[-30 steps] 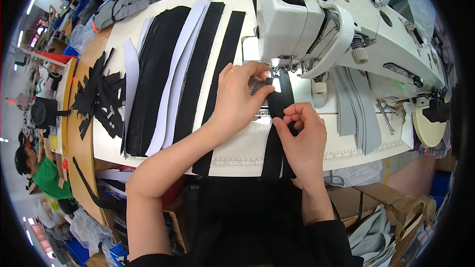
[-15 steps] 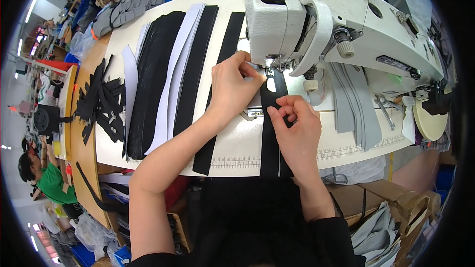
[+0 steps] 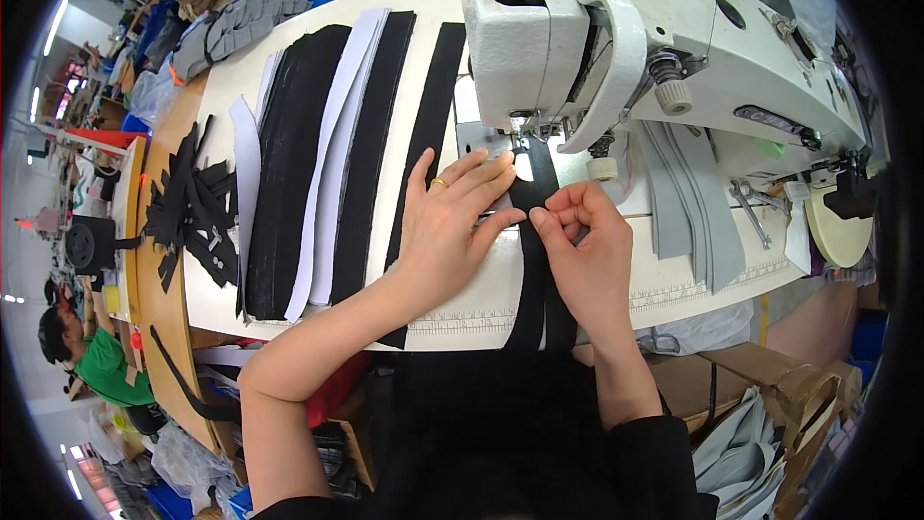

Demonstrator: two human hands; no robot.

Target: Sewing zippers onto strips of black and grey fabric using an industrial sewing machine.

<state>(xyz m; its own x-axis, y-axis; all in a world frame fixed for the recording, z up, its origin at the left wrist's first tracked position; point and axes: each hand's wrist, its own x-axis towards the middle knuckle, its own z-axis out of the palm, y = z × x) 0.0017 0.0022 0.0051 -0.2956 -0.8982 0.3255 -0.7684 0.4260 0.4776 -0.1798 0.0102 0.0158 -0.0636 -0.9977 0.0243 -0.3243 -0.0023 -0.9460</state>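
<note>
A long black fabric strip [image 3: 541, 299] runs from my lap up under the presser foot of a white sewing machine [image 3: 616, 39]. My left hand [image 3: 450, 221] lies flat on the table with its fingers spread, the fingertips pressing the strip's left edge just before the needle. My right hand [image 3: 587, 250] pinches the strip's right edge between thumb and forefinger. A ring shows on my left hand.
Stacks of long black strips [image 3: 289, 173] and white strips [image 3: 332, 154] lie on the white table [image 3: 674, 279] to the left. Grey strips [image 3: 688, 202] lie at the right. Small black cut pieces [image 3: 192, 212] sit on a wooden side table. A person in green [image 3: 82, 356] sits far left.
My head has drawn closer to the machine. My left hand has flattened and spread on the strip, and the strip now lies straight under the presser foot instead of being bunched in my fingers.
</note>
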